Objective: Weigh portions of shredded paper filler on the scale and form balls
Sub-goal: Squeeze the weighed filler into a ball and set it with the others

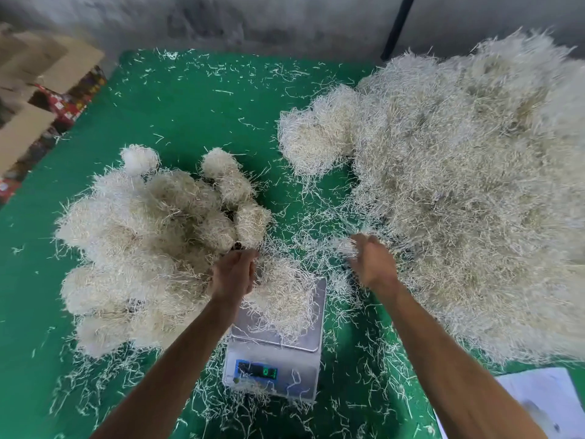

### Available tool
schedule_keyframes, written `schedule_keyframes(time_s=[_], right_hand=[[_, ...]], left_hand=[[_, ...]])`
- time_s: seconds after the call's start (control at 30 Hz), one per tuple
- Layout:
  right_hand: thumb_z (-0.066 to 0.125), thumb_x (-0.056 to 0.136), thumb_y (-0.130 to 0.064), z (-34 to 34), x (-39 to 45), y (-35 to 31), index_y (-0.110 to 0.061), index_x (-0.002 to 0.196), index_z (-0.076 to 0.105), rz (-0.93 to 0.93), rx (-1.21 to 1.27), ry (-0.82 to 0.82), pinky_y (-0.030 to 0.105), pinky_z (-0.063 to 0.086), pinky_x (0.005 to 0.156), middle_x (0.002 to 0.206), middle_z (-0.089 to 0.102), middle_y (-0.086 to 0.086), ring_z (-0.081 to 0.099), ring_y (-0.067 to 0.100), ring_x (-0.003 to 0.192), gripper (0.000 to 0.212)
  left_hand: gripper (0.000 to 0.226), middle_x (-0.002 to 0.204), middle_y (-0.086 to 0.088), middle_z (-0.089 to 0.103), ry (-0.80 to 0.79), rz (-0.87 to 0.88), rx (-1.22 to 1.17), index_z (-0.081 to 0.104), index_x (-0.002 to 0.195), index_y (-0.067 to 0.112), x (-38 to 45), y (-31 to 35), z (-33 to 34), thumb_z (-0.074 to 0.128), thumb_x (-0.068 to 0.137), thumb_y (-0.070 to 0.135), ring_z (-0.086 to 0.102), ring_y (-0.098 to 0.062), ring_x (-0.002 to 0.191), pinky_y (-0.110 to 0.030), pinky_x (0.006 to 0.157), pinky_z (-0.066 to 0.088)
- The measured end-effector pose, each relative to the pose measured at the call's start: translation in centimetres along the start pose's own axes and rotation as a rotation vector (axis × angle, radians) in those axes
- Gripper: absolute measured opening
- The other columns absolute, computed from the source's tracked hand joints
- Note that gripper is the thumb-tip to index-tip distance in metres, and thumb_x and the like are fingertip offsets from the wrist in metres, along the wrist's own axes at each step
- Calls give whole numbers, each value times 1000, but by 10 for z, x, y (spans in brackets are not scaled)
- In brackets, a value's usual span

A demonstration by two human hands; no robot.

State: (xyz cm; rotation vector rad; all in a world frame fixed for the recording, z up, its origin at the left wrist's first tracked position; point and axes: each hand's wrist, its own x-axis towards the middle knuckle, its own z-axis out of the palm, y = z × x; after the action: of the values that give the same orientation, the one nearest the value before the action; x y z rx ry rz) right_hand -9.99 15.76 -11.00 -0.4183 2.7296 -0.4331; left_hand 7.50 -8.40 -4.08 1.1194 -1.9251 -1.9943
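reaching forward, left hand (233, 274) pinches filler (285, 296) over scale (304, 340); right hand (373, 261) grasps shreds.

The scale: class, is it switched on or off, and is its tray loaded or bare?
On and loaded. The scale shows lit green digits, too blurred to read, and a portion of shredded paper sits on its tray.

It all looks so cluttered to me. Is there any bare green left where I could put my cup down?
Yes: the far middle of the green table, between the heap of balls and the big loose pile, holds only stray shreds. Around the scale and both hands it is crowded.
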Motion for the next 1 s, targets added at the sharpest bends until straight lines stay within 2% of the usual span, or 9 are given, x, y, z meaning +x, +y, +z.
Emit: schedule_keyframes(time_s=[0.13,0.23,0.4,0.5,0.57,0.63,0.73,0.9,1.0], right_hand=[[73,91,-43,-38,-17,-33,-31,150,41,-114,310,131,18,48,54,86,57,-8,59,3,58,68],[70,83,-55,-73,-41,-69,-48,147,37,-292,521,110,23,56,47,103,70,11,54,1,44,73],[73,83,-58,-116,-77,-117,-53,147,27,-443,589,89,16,51,91,144,35,-19,53,-24,106,79],[72,91,-47,-128,-89,-126,-44,150,33,-404,693,112,27,53,90,156,40,-3,60,-15,93,70],[72,94,-39,-133,-91,-129,-32,152,41,-353,719,165,37,54,100,158,43,7,64,12,116,66],[73,95,-30,-132,-91,-132,-20,154,43,-292,851,163,23,61,70,160,41,13,72,24,84,66],[72,96,-29,-123,-91,-135,-19,148,53,-210,951,143,19,41,39,132,64,20,42,3,38,56],[69,96,-36,-111,-98,-150,-26,140,59,-179,1037,132,19,52,50,89,74,12,58,11,50,47],[68,96,-50,-103,-107,-173,-21,154,44,-250,987,50,33,57,59,72,65,10,60,26,60,69]], left_hand=[[11,79,-10,68,-102,152,26,65,96,11,-11,23,16,65,97,21,65,-13,55,-29,45,51],[67,129,1,57,-308,214,-81,44,142,29,-18,57,34,79,85,31,71,-18,104,-40,71,63],[93,154,-1,41,-336,332,88,30,150,45,-27,106,36,75,73,70,62,-2,111,-22,86,54],[76,132,9,60,-295,322,100,48,141,40,-29,120,17,75,76,66,67,3,99,-32,96,52],[61,115,13,65,-277,339,70,53,135,38,-35,125,3,76,81,54,71,-5,96,-35,97,54],[52,117,2,67,-274,320,14,56,129,27,-37,125,-13,77,84,44,74,-15,93,-34,88,59],[46,113,-11,68,-254,338,42,65,122,9,-41,120,-33,74,86,35,74,-16,90,-34,83,61],[25,111,-14,71,-157,214,-156,66,112,7,-49,115,-43,69,94,24,70,-23,95,-41,89,59],[12,89,5,74,-151,220,-40,57,102,35,-52,98,-32,65,97,27,72,-7,71,-22,65,59]])
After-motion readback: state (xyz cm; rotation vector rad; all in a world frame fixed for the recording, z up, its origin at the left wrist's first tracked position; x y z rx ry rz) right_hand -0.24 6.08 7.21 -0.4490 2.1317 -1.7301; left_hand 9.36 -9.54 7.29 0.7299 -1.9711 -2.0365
